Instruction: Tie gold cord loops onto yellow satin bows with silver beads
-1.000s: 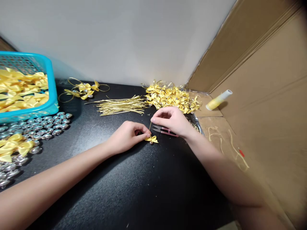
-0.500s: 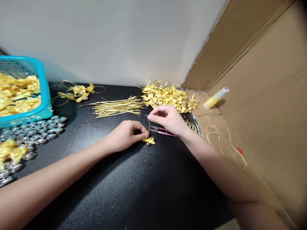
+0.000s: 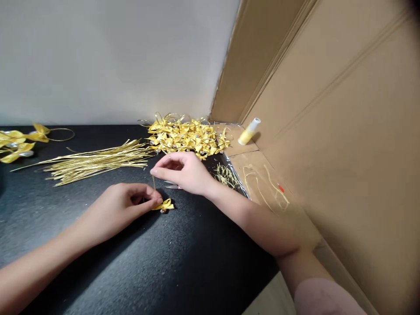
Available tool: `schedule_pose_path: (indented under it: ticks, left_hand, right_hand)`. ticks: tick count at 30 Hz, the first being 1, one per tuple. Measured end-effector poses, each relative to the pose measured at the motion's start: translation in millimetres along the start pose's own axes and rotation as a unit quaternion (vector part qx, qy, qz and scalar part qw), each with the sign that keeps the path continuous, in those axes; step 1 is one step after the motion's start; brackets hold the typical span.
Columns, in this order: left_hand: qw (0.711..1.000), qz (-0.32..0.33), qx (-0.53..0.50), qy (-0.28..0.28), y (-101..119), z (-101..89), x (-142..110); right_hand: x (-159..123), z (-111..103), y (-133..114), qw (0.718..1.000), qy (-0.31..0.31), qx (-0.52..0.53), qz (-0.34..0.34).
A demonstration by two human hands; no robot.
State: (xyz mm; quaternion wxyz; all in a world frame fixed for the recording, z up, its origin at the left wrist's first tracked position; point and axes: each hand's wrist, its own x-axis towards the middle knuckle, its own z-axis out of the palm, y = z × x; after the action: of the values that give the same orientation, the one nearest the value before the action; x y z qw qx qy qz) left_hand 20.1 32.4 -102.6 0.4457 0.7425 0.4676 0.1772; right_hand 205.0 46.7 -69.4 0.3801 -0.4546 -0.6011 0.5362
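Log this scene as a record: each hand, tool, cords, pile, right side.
Left hand: pinches a yellow ribbon bow with a small shiny bead, at the black tabletop
Right hand: pinches the upper end of a thin gold cord
Tool: pointed metal blades, the rest hidden by the right hand
Cords: loose bundle of straight metallic-gold cords, beyond the left hand
Pile: heap of yellow bows, beyond the right hand
Right side: white-and-yellow tube upright on brown cardboard

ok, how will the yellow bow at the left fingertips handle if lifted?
Probably soft and easy to crush: the yellow bow looks like thin looped ribbon. Likely light, as it's small beside the left hand. The shiny bead at its lower edge may make it hang bead-down.
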Motion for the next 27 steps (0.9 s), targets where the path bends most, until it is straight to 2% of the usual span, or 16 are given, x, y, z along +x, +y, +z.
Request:
schedule_pose_path:
  ticks: [3, 9, 15, 27]
  left_hand:
    - [0.997, -0.038, 0.036, -0.057, 4.3, 0.2, -3.4]
    - [0.999, 0.04, 0.023, -0.021, 9.2, 0.1, -5.5]
    - [0.995, -0.026, -0.016, -0.092, 10.5, -8.6, -0.5]
    - [0.996, -0.032, -0.037, -0.079, 12.9, -3.7, 5.1]
  right_hand:
    - [-2.4, 1.3, -1.7, 1.0, 0.001, 0.002, -0.031]
    - [-6.6, 1.4, -1.3, 0.999, -0.008, 0.038, -0.003]
    - [-6.2, -1.3, 0.9, 1.0, -0.002, 0.023, -0.02]
    - [-2.9, -3.0, 3.6, 0.999, -0.003, 0.028, -0.022]
